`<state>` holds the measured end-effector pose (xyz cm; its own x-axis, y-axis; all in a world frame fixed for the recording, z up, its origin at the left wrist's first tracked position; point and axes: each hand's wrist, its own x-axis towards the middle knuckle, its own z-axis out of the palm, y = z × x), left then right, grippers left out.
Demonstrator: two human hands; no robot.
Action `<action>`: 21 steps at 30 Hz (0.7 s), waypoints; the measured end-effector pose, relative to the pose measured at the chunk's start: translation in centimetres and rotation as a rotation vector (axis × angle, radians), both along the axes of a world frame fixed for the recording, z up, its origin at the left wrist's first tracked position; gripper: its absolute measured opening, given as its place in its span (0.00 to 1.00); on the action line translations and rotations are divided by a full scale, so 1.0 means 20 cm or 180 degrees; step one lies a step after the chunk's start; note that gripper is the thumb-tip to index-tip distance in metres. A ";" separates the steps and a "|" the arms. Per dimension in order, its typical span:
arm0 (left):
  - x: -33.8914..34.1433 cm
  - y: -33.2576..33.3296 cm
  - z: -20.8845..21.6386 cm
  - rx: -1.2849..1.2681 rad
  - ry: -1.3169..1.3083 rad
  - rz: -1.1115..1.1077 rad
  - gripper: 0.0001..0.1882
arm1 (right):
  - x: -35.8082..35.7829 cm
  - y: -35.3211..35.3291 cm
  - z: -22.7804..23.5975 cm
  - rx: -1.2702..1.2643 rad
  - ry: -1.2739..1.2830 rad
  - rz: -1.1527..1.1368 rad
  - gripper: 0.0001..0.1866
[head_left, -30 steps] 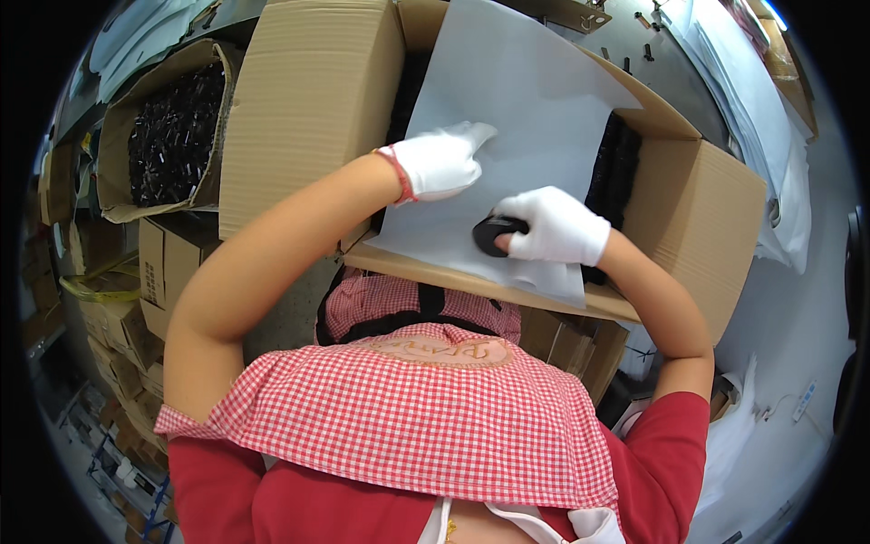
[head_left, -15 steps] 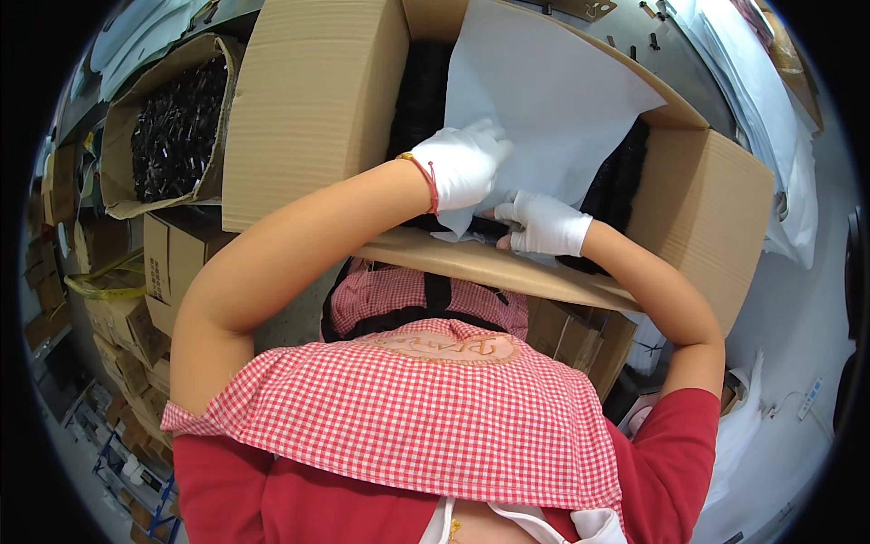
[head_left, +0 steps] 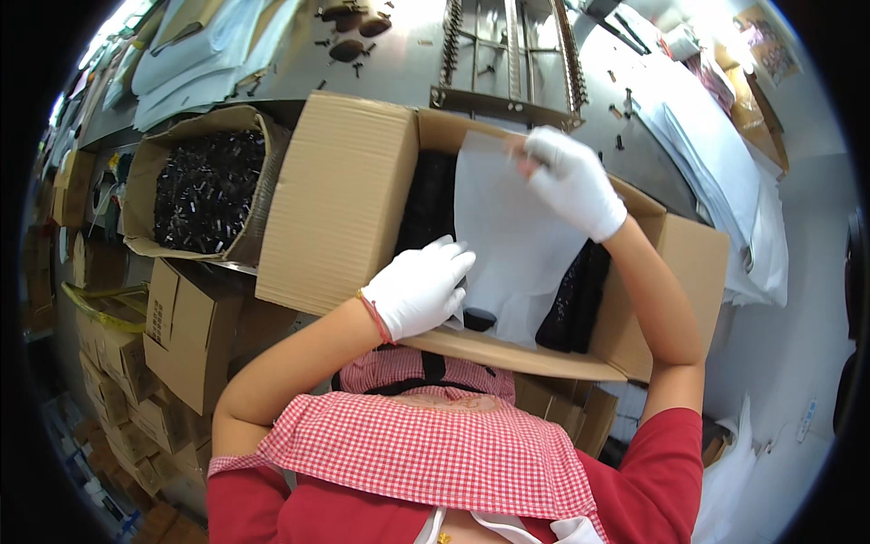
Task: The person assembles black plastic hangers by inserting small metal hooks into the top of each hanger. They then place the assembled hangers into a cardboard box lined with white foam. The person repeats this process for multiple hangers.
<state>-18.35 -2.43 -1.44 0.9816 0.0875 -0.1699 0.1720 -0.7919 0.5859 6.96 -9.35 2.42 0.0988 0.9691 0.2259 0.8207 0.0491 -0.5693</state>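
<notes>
An open cardboard box [head_left: 349, 181] stands before me with black items [head_left: 575, 299] packed inside. A white translucent sheet [head_left: 507, 218] lies over their middle, leaving black showing on both sides. A dark rounded end [head_left: 478, 319] sticks out by the sheet's near edge. My left hand [head_left: 421, 290], in a white glove, rests with its fingers stretched out by the sheet's near left part. Over the sheet's far right end is my right hand [head_left: 575, 181], gloved with bare fingertips. Its fingers are bent and smeared by motion, so I cannot make out whether they pinch the sheet.
Left of the box, a carton [head_left: 258, 208] holds many small black pieces [head_left: 207, 195]. A metal rack with springs [head_left: 512, 54] lies on the steel table behind, near brown oval pieces [head_left: 347, 49] and loose screws. White sheets [head_left: 716, 172] are stacked right. Cartons [head_left: 195, 335] pile up lower left.
My right hand has moved from the box's near side to the sheet's far end. My left hand has come nearer and left. The sheet lies flatter, and the view takes in more table.
</notes>
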 end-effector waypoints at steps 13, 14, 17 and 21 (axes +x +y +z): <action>0.01 0.28 0.08 0.0257 -0.1388 0.1245 0.29 | 0.29 0.59 0.11 0.0978 -0.2941 0.0140 0.17; 0.04 0.33 0.07 0.0321 -0.1464 0.1429 0.31 | 0.28 0.59 0.22 0.1149 -0.2847 0.0041 0.17; 0.20 0.50 0.09 0.0461 -0.1667 0.1955 0.43 | 0.25 0.56 0.55 0.1686 -0.2303 -0.0336 0.14; 0.43 0.60 0.47 0.1059 -0.1872 0.2414 0.66 | 0.15 0.32 0.79 0.1920 0.0564 -0.0905 0.18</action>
<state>-9.67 9.65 7.90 0.5676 0.6769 0.4687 0.4524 -0.7321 0.5093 9.96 -2.93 18.30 0.4156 0.6100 0.6746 0.7456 0.1962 -0.6368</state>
